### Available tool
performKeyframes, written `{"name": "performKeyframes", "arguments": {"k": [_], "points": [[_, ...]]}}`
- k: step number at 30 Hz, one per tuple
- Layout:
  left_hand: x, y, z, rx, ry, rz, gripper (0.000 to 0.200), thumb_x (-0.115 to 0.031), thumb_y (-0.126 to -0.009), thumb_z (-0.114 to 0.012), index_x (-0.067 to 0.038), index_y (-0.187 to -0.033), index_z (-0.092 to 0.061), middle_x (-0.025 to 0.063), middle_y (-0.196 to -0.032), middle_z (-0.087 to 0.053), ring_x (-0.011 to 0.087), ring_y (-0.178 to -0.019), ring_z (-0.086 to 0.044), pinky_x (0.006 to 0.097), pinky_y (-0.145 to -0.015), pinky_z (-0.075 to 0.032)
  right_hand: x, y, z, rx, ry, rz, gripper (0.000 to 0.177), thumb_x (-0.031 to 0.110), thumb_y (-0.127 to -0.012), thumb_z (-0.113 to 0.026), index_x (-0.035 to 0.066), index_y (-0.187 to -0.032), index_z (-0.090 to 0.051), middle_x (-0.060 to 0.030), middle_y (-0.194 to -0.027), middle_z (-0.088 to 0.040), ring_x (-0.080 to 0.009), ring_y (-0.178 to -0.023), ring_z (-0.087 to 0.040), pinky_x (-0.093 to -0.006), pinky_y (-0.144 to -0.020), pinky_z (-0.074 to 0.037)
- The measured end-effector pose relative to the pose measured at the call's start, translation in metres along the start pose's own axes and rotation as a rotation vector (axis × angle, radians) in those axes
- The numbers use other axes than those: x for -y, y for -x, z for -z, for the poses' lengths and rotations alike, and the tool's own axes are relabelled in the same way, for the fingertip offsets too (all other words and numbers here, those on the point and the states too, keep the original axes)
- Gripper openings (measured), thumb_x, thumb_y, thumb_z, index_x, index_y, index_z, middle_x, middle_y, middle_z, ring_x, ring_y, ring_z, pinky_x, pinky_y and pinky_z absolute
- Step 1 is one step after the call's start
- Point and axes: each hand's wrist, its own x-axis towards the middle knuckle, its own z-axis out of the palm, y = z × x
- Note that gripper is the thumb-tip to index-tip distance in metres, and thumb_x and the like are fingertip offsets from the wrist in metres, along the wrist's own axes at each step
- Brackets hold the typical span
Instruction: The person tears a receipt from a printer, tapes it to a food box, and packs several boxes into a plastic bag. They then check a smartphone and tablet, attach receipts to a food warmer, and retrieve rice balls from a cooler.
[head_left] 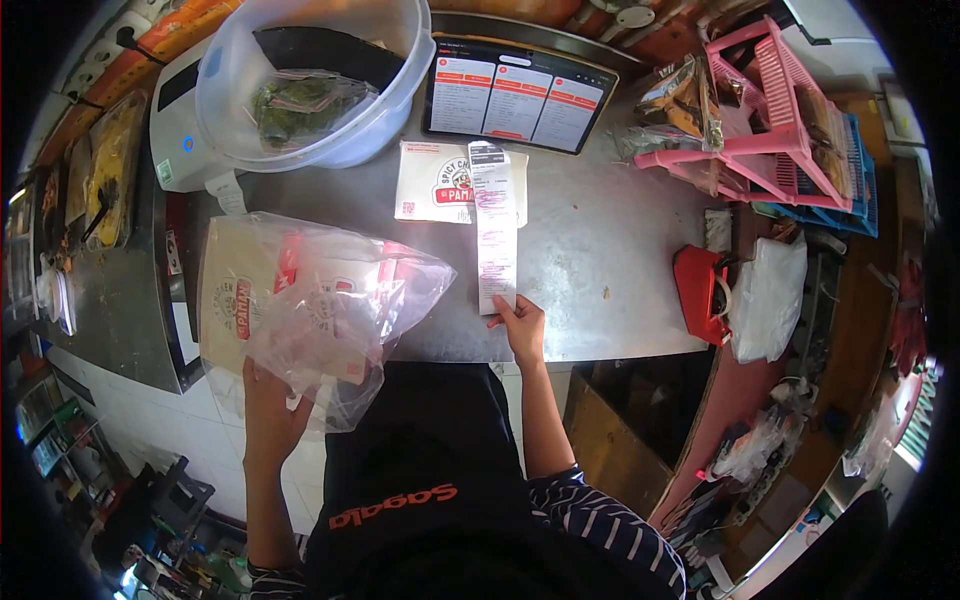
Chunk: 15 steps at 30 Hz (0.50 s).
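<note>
R hand [522, 328] pinches receipt [495, 230] at its 6 o'clock end; L hand [268, 400] grips plastic bag [330, 300]; best keep it flat, w/o creasing.

"SPICY CHICKEN" is printed on the sleeve [440, 182] at twelve o'clock, "Sagala" on the apron [395, 505] at six; the receipt [495, 230] is unreadable.

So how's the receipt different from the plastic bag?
The receipt is a narrow, opaque white strip lying flat on the steel counter; the plastic bag is wide, see-through and crumpled, with printed packets inside. The bag hangs over the counter's near edge; the receipt does not. The right hand touches the receipt's near end; the left hand holds the bag from below. Both rest on the counter.
</note>
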Motion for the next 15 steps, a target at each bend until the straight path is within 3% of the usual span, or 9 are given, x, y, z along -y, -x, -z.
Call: {"name": "performKeyframes", "arguments": {"k": [3,6,9,10,12,13,15], "points": [[0.003,0.006,0.004,0.047,0.057,0.092,0.034,-0.009,-0.075,-0.061,-0.004,-0.107,-0.052,0.0145,-0.111,-0.054,0.0313,-0.099,-0.052,0.0485,-0.103,-0.021,0.000,-0.001,-0.002,-0.029,0.000,0.002,0.026,0.022,-0.078,-0.067,-0.003,-0.082,-0.063,-0.0060,-0.061,-0.062,-0.0114,-0.049,-0.057,-0.0229,-0.048,-0.041],[0.001,0.005,0.010,-0.146,0.079,0.064,0.032,-0.007,-0.074,-0.061,-0.001,-0.104,-0.052,0.0141,-0.108,-0.055,0.0271,-0.078,-0.058,0.0456,-0.100,-0.027,0.017,0.001,-0.001,-0.100,0.516,0.025,0.038,0.025,-0.068,-0.075,0.000,-0.093,-0.061,-0.0113,-0.079,-0.064,-0.0189,-0.069,-0.062,-0.0288,-0.061,-0.045],[0.001,0.006,0.024,-0.365,0.220,0.221,0.026,-0.013,-0.082,-0.056,0.003,-0.102,-0.052,0.0140,-0.100,-0.058,0.0215,-0.066,-0.058,0.0397,-0.089,-0.039,0.064,-0.010,-0.017,-0.432,0.894,0.722,0.061,0.026,-0.058,-0.079,0.006,-0.109,-0.054,-0.0144,-0.109,-0.056,-0.0279,-0.103,-0.052,-0.0389,-0.081,-0.041],[0.009,0.011,0.027,-0.405,0.387,0.262,0.027,-0.017,-0.086,-0.051,0.003,-0.103,-0.053,0.0136,-0.097,-0.059,0.0202,-0.066,-0.057,0.0378,-0.084,-0.041,0.078,-0.022,-0.022,-0.330,0.891,0.697,0.077,0.024,-0.054,-0.080,0.011,-0.121,-0.044,-0.0117,-0.128,-0.041,-0.0327,-0.119,-0.036,-0.0463,-0.093,-0.031],[0.032,0.023,0.035,-0.471,0.726,0.329,0.033,-0.025,-0.092,-0.043,0.004,-0.105,-0.054,0.0128,-0.091,-0.060,0.0175,-0.066,-0.056,0.0339,-0.075,-0.044,0.117,-0.050,-0.044,-0.057,0.993,0.758,0.091,0.024,-0.048,-0.083,0.014,-0.127,-0.039,-0.0122,-0.135,-0.031,-0.0326,-0.126,-0.029,-0.0521,-0.100,-0.024],[0.037,0.024,0.047,-0.456,0.738,0.342,0.047,-0.035,-0.095,-0.031,0.004,-0.107,-0.055,0.0121,-0.087,-0.061,0.0152,-0.067,-0.056,0.0281,-0.061,-0.046,0.133,-0.061,-0.059,0.011,1.288,0.725,0.106,0.028,-0.045,-0.083,0.017,-0.135,-0.028,-0.0161,-0.137,-0.028,-0.0350,-0.128,-0.024,-0.0571,-0.101,-0.023],[0.036,0.019,0.069,-0.555,0.896,0.343,0.049,-0.037,-0.095,-0.032,0.004,-0.108,-0.054,0.0109,-0.085,-0.061,0.0135,-0.066,-0.056,0.0239,-0.053,-0.042,0.142,-0.092,-0.077,0.110,1.462,0.812,0.114,0.031,-0.044,-0.083,0.019,-0.138,-0.020,-0.0180,-0.136,-0.029,-0.0361,-0.128,-0.025,-0.0610,-0.100,-0.020]]}}
